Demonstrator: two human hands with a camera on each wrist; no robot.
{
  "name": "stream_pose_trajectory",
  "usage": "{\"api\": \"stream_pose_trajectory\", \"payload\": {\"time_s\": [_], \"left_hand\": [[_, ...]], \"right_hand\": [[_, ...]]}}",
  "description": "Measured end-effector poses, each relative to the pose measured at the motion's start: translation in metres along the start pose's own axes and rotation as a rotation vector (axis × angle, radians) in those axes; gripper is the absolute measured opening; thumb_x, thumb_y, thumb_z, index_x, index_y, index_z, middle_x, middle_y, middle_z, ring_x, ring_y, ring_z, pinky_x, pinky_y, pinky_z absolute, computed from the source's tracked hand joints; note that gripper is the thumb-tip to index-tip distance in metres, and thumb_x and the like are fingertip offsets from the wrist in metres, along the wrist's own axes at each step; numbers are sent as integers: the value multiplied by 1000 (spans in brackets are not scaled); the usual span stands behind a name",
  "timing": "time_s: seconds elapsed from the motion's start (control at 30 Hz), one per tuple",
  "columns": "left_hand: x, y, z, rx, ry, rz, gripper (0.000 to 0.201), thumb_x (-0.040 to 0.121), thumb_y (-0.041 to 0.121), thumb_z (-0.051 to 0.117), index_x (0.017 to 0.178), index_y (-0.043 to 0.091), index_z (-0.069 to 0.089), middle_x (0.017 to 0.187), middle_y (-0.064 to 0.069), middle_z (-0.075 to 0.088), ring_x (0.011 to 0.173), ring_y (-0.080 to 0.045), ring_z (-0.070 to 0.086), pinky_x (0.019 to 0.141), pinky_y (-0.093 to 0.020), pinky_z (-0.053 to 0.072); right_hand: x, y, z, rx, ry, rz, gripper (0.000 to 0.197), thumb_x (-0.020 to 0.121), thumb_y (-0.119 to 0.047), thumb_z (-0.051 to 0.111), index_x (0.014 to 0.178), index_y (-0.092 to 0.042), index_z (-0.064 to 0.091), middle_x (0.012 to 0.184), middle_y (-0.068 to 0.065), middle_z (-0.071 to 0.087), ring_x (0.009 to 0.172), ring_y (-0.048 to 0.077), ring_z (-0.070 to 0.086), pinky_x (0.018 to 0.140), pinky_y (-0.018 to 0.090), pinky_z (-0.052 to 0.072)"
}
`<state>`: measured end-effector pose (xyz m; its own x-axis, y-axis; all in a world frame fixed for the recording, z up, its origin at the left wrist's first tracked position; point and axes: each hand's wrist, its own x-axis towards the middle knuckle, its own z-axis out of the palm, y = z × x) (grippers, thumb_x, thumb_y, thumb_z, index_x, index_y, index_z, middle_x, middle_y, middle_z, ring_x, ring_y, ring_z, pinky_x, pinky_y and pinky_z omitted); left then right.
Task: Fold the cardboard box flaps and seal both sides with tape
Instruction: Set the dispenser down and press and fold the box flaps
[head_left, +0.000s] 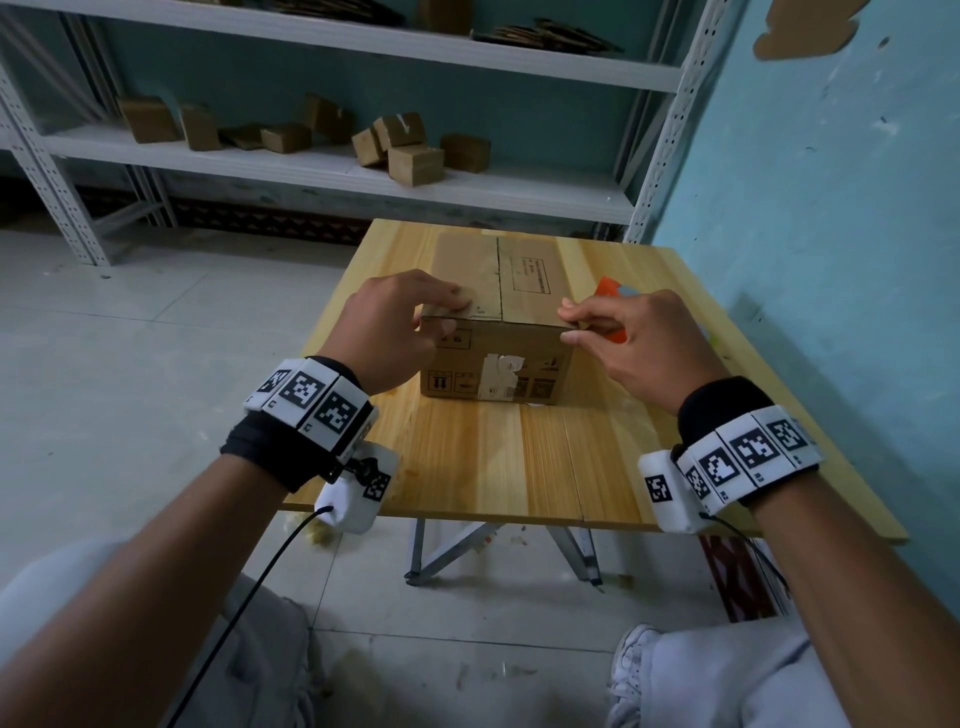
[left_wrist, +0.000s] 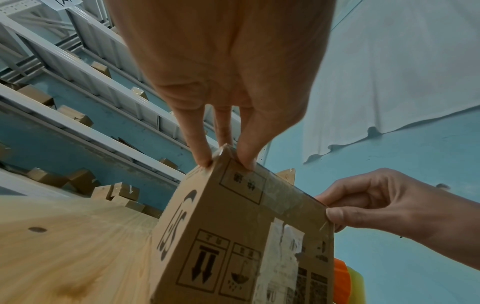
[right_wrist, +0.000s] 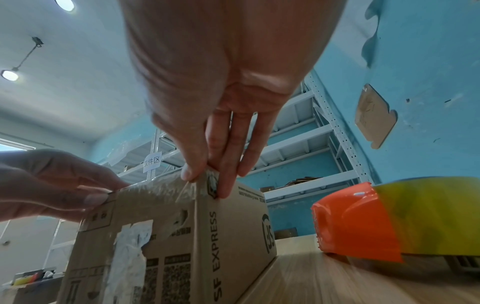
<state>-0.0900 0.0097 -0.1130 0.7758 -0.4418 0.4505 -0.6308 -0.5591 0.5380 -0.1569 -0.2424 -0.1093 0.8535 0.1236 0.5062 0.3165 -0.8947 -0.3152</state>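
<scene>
Tabletop (head_left: 493, 457) box (head_left: 524, 291) sits between both hands, near corners pinched.

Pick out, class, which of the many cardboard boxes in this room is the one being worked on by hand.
The large cardboard box on the wooden table: both hands pinch its near top corners. The others are small boxes lying untouched on the shelf behind.

Both forearms bare, no sleeves. Left wrist (head_left: 306, 415): black wrap w/ band of white blocks, each w/ black square-code marker; white cam housing (head_left: 358, 488) hangs below, lower-left of centre, black cable trailing down. Right wrist (head_left: 737, 447): same black wrap, white marker blocks, white housing, thin black cable. Light grey trousers, white shoe (head_left: 631, 670) at bottom right.
</scene>
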Motion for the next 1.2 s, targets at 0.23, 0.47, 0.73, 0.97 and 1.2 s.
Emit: {"api": "stream_pose_trajectory", "payload": {"time_s": [0.23,0.47,0.73,0.97,1.2], "left_hand": [[-1,-2,4,50,22,8,32,89,17,62,121,22,65,126,12,62,119,-13,53,97,-37,47],[-2,5,1,249,19,25,31,94,27,54,124,26,63,130,4,54,118,-24,39,94,-33,36],[3,20,9,384,40,18,33,94,37,49,124,32,62,127,9,54,114,-22,36,92,-31,30],[8,34,23,426,-24,37,38,96,44,39,127,35,58,129,11,55,110,-21,41,91,-32,30],[10,34,22,427,-36,10,48,95,59,29,120,35,63,129,13,57,109,-19,41,91,-35,31]], "right_hand": [[-1,-4,-1,-16,41,14,33,93,-40,59,113,-17,72,108,-4,73,89,4,67,86,27,55],[-1,-9,2,24,7,27,31,95,-37,58,112,-15,70,115,-3,68,104,7,59,97,38,49],[6,-18,15,0,63,78,29,100,-30,50,112,-12,70,107,0,67,98,13,60,89,37,50],[8,-41,27,-43,93,36,18,97,-23,54,104,-14,69,99,-2,67,90,11,59,80,27,51],[10,-42,17,171,111,56,19,97,-23,57,104,-15,72,98,-4,71,89,5,61,74,6,43]]}}
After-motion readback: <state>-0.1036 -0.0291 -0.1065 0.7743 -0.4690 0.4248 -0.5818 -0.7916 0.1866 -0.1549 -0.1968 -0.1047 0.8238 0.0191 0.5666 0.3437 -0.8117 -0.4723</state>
